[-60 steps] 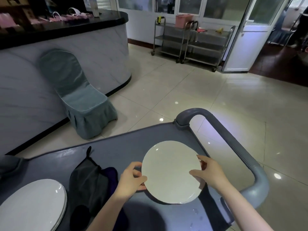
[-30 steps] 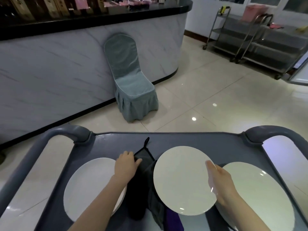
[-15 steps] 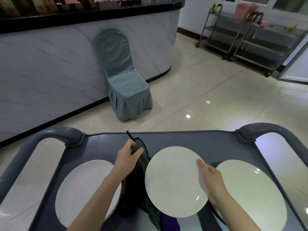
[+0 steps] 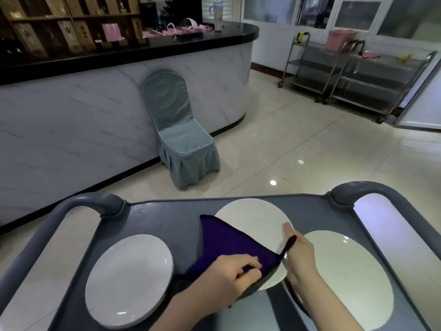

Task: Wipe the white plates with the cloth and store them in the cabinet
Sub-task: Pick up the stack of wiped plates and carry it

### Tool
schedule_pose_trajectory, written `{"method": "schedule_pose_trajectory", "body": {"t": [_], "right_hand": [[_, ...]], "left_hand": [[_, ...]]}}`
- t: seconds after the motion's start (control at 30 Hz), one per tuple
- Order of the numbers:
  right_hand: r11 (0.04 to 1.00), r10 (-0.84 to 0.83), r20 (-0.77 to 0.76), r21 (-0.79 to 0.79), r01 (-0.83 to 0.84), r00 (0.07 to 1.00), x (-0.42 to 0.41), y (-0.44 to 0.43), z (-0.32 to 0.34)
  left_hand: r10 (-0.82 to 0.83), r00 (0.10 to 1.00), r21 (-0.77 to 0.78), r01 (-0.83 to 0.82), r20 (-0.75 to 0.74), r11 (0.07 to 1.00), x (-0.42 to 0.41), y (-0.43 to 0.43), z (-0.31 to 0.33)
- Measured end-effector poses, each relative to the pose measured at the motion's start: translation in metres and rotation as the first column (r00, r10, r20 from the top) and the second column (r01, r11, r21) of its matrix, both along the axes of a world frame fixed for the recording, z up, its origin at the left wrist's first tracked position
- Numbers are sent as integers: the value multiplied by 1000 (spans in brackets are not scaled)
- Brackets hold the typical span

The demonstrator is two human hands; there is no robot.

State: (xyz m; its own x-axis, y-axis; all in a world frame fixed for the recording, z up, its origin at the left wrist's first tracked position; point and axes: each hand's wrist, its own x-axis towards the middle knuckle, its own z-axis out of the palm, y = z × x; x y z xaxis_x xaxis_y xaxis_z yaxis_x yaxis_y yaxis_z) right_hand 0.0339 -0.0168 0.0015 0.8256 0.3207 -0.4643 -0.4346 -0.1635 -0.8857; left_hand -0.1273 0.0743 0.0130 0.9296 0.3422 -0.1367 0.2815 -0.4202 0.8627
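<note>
Purple soft cloth (image 4: 229, 244) is pinched in our left hand (image 4: 229, 273) over the round white plate (image 4: 257, 225), while our right hand (image 4: 298, 254) grips its edge to keep it steady above the grey cart (image 4: 167, 218).

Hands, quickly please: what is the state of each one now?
Left hand: closed on the purple cloth, over the middle plate.
Right hand: gripping that plate's right edge.

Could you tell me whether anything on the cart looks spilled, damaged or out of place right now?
Nothing stands out. The left hand presses the purple cloth onto the middle plate, which the right hand holds at its rim. The other plates lie flat on the cart, with no visible chips or spills.
</note>
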Motion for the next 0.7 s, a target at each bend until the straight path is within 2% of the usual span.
{"method": "schedule_pose_trajectory", "body": {"t": [0.03, 0.07, 0.13, 0.17, 0.27, 0.33, 0.4, 0.47, 0.53, 0.57, 0.63, 0.7], "right_hand": [[1000, -11, -12, 6, 12, 1000, 1, -2, 2], [1000, -27, -33, 12, 27, 999, 1, -3, 2], [998, -46, -71, 28, 48, 996, 0, -4, 5], [999, -41, -76, 31, 44, 996, -1, -4, 6], [998, -60, -64, 28, 61, 996, -3, -3, 10], [996, -68, -37, 48, 70, 997, -6, -3, 11], [992, -93, -50, 83, 97, 994, -8, -1, 13], [991, -100, -80, 76, 106, 992, -11, 0, 14], [998, -63, -78, 4, 63, 995, -13, -1, 12], [999, -53, -90, -13, 52, 995, -14, -2, 11], [998, -66, -112, -12, 65, 992, -16, -4, 11], [994, -105, -109, 32, 109, 989, -18, -6, 13]], "left_hand": [[107, 991, 101, -115, 85, 988, -2, 4, -4], [198, 963, 281, -244, 181, 928, -5, 10, -10], [302, 904, 555, -424, 302, 716, -11, 16, -22], [345, 897, 605, -442, 278, 663, -12, 15, -25], [336, 921, 705, -371, 196, 605, -10, 1, -37], [318, 933, 726, -337, 171, 599, -9, -8, -41], [247, 958, 703, -275, 145, 656, -6, -17, -40], [80, 990, 690, -140, 118, 710, -3, -29, -39], [-95, 994, 662, 34, 56, 749, 1, -37, -29], [-124, 991, 614, 66, 52, 786, 4, -34, -23], [-122, 986, 518, 44, 116, 854, 7, -20, -18], [57, 972, 485, -164, 227, 859, 6, -5, -17]]}}
